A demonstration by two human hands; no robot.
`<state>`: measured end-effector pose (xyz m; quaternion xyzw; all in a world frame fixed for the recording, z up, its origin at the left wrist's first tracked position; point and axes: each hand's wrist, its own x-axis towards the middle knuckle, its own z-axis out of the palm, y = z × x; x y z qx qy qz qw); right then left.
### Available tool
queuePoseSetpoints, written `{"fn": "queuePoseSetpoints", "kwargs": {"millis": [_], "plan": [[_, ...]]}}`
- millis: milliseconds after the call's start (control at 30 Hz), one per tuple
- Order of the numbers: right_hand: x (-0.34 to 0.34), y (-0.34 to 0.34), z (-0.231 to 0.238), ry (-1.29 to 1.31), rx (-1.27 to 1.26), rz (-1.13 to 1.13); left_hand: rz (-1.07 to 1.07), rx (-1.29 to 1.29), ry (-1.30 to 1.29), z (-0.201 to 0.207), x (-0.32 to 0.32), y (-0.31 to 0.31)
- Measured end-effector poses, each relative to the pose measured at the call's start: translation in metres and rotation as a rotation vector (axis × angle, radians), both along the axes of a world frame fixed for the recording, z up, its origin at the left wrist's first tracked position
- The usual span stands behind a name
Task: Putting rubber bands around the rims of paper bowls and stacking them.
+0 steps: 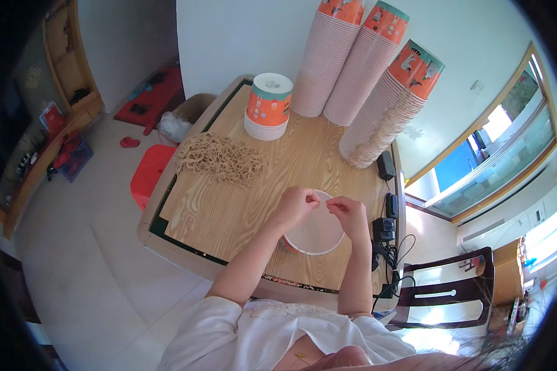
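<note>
A white-lined paper bucket (pixel 315 238) stands mouth up on the wooden table in front of me, a bit of its orange outside showing low on the left. Over its far rim, my left hand (pixel 298 208) is closed in a pinch. My right hand (pixel 350 215) pinches too, at the rim's far right, its fingertips close to those of the left. Whatever is between the fingers is too small to make out. Beyond my left hand lies a loose heap of tan twine loops (pixel 223 159).
A short stack of orange-and-green buckets (pixel 268 111) stands upside down behind the twine. Tall bucket stacks (pixel 328 62) lean back right; the nearest stack (pixel 384 111) has twine along its side. Black adapters and cables (pixel 384 230) line the right edge, near a dark chair (pixel 445 290).
</note>
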<state>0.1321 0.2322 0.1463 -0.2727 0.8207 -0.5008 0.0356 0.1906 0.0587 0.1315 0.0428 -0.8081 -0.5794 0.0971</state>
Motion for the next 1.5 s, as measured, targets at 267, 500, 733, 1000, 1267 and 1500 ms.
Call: {"fn": "queuePoseSetpoints", "kwargs": {"millis": [267, 500, 733, 1000, 1267, 1500], "plan": [[-0.016, 0.001, -0.005, 0.02, 0.042, -0.086, 0.001, -0.291, -0.083, 0.0, -0.009, 0.005], [-0.02, 0.007, -0.009, 0.356, 0.089, -0.091, 0.037, -0.109, -0.007, -0.016, -0.017, 0.013], [-0.013, 0.014, -0.03, 0.084, 0.039, -0.082, -0.032, -0.183, -0.098, -0.023, -0.023, 0.016], [0.039, -0.018, -0.025, 0.016, 0.094, -0.111, -0.19, -0.806, -0.372, -0.033, -0.027, 0.002], [0.048, -0.03, -0.036, 0.126, 0.056, -0.077, -0.242, -0.979, -0.546, -0.077, -0.047, -0.015], [0.045, -0.02, -0.03, 0.05, 0.069, -0.029, -0.244, -0.835, -0.654, -0.046, -0.037, 0.006]]}}
